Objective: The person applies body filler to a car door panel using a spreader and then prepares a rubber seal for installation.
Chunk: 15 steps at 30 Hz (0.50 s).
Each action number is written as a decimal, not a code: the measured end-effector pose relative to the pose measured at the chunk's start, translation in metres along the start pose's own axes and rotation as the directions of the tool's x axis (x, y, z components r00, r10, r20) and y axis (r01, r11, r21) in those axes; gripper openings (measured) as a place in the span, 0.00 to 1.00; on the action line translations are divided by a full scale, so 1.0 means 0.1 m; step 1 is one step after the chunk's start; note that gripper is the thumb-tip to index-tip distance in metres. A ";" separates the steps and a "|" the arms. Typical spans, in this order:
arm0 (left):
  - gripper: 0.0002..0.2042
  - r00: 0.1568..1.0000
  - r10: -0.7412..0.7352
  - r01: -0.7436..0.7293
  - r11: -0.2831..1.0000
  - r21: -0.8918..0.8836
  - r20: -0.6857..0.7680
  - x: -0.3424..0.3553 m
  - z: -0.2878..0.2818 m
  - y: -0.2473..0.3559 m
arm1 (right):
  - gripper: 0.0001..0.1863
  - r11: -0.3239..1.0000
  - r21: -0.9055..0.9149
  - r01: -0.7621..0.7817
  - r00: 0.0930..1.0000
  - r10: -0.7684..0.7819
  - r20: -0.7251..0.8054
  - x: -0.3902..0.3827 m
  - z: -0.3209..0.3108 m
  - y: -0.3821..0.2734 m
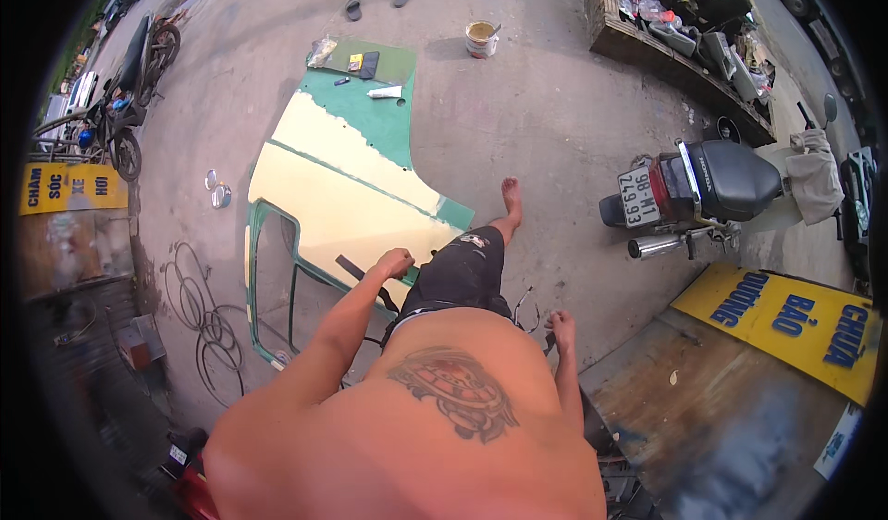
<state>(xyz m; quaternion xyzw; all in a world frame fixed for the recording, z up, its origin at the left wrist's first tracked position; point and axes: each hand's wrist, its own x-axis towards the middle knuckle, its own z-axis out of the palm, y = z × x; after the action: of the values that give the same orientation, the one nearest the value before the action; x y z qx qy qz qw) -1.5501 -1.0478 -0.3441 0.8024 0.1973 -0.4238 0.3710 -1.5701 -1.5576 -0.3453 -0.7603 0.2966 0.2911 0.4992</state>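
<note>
From my remote seat I read the clock from the middle of the head view. The vehicle body panel (356, 207) lies on the concrete ground (546, 104), its bulk at about 10 o'clock, window opening toward me. I'd judge the coating well along: a cream coat (370, 229) covers most of the broad face. What looks left is bare green surface (388, 117) at the panel's far end, past a ragged edge, plus the narrow green line across the face, the tip nearest the foot (511, 196) and much of the window frame (294, 252). Whether those areas are meant to be coated, I can't tell, nor how smooth the coat is. My left hand (396, 263), at 8 o'clock, has curled fingers over the panel's near side, close to a dark strip (351, 266); I can't tell if it grips anything. My right hand (561, 324), at 4 o'clock, is well apart from the panel, fingers bent, grip likewise unclear. A bucket (480, 48) of tan material sits near 12; a white squeeze tube (385, 92) rests on the panel toward 11.
</note>
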 end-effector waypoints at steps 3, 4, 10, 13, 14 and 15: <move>0.15 0.991 0.002 -0.043 0.951 0.305 0.135 0.29 0.03 -0.51 | 0.19 0.987 -0.158 -0.033 0.969 0.070 0.238 0.16 0.18 0.23; 0.15 0.992 0.013 -0.048 0.959 0.279 0.125 0.50 -0.08 -0.30 | 0.19 0.960 -0.278 -0.041 0.958 0.117 0.261 0.26 0.11 0.21; 0.15 0.952 -0.242 0.105 0.832 -0.544 -0.186 0.92 -1.33 1.10 | 0.18 0.655 -0.724 0.219 0.930 0.084 0.358 1.47 -0.63 -0.80; 0.14 0.916 -0.107 -0.049 0.927 -0.372 -0.387 1.31 -2.10 1.74 | 0.18 0.515 -0.792 0.328 0.936 -0.066 0.344 2.54 -1.00 -1.79; 0.13 0.902 -0.112 -0.016 0.957 -0.291 -0.416 1.33 -2.28 1.80 | 0.18 0.524 -0.786 0.328 0.939 -0.094 0.330 3.00 -1.03 -2.31; 0.13 0.904 -0.108 -0.016 0.958 -0.285 -0.415 1.41 -2.56 2.05 | 0.15 0.676 -0.701 0.226 0.971 -0.099 0.218 3.39 -1.02 -2.90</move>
<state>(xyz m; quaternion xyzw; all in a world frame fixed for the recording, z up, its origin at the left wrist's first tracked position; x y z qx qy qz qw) -1.2046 -0.9846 -0.2796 0.8096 0.3506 -0.2146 0.4191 -1.1184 -1.6123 -0.3920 -0.8920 0.0482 0.3991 0.2069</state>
